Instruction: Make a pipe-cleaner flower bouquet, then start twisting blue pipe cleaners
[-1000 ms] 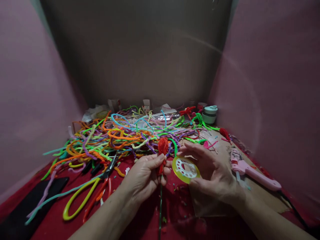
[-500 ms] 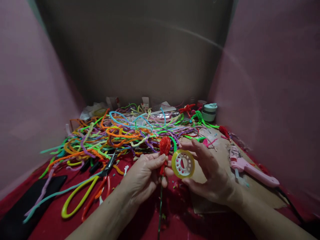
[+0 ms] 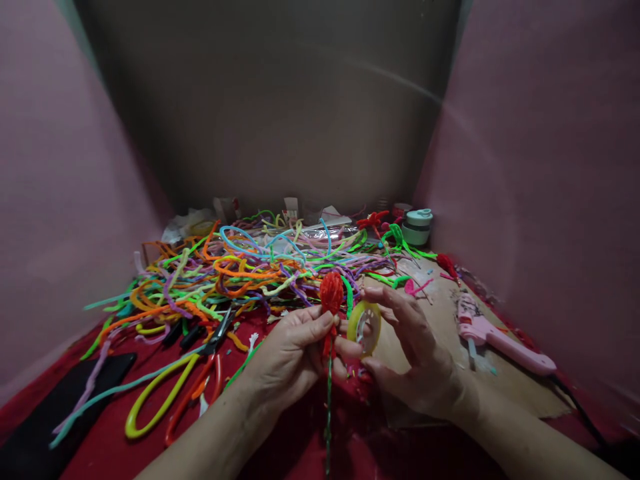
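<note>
My left hand [image 3: 303, 340] pinches a red pipe-cleaner flower [image 3: 331, 293] just under its rounded head. Its thin dark green stem [image 3: 329, 413] hangs straight down below the fingers. Close beside it on the right, my right hand [image 3: 415, 340] grips a roll of yellowish tape [image 3: 357, 327] with a white core, fingers at the top of the rim and thumb at the bottom. The roll stands tilted, its side partly turned away. Whether a strip of tape runs from the roll to the flower is too small to make out.
A heap of colourful pipe cleaners [image 3: 250, 260] spreads behind my hands. Scissors [image 3: 220, 333] and yellow-and-red-handled pliers [image 3: 160, 400] lie left, near a black phone-like slab [image 3: 95, 393]. At right are cardboard [image 3: 430, 407], a pink glue gun [image 3: 510, 343] and a mint-lidded container [image 3: 417, 228].
The tape roll has turned, so its face looks narrower now. My right hand has turned with it. The flower stays pinched in my left hand, its stem hanging more upright.
</note>
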`<state>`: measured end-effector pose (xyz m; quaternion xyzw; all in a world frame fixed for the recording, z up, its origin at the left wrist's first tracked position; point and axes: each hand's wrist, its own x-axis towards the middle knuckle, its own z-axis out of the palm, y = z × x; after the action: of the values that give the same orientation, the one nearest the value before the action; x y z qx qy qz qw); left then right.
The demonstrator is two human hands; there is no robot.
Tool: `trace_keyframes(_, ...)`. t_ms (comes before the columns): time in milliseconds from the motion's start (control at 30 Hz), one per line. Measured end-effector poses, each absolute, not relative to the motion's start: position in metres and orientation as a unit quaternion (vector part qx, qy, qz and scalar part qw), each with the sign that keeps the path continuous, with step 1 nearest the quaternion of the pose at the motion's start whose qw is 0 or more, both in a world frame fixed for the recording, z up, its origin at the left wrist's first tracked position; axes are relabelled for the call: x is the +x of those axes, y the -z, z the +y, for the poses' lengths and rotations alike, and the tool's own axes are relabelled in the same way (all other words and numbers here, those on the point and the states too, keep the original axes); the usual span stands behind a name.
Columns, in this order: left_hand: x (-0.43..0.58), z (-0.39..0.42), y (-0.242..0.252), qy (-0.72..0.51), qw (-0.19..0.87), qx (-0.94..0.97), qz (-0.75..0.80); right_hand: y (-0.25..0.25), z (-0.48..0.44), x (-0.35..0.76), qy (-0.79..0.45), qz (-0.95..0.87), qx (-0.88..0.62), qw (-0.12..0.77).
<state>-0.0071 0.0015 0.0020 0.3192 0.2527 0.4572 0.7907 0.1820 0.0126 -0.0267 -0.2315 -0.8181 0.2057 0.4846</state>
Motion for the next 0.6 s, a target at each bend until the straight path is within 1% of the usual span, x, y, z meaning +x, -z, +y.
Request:
trace_keyframes(100, -0.007, 0.002, -0.003, -0.457, 0.787, 0.326, 0.254, 0.022, 0.011, 0.182, -0.165, -0.834, -0.235, 0.472)
trace_keyframes(300, -0.004, 0.000, -0.003, -0.434, 0.803, 0.339, 0.229, 0.015, 0.009, 0.182, -0.148, -0.840, -0.256, 0.455)
trace_keyframes(433, 0.000, -0.002, -0.003, -0.434, 0.801, 0.351, 0.219, 0.020, 0.010, 0.179, -0.107, -0.834, -0.261, 0.474)
trace_keyframes(600, 0.003, -0.003, -0.004, -0.435, 0.784, 0.368, 0.245, 0.020, 0.009, 0.175, -0.126, -0.819, -0.275, 0.487)
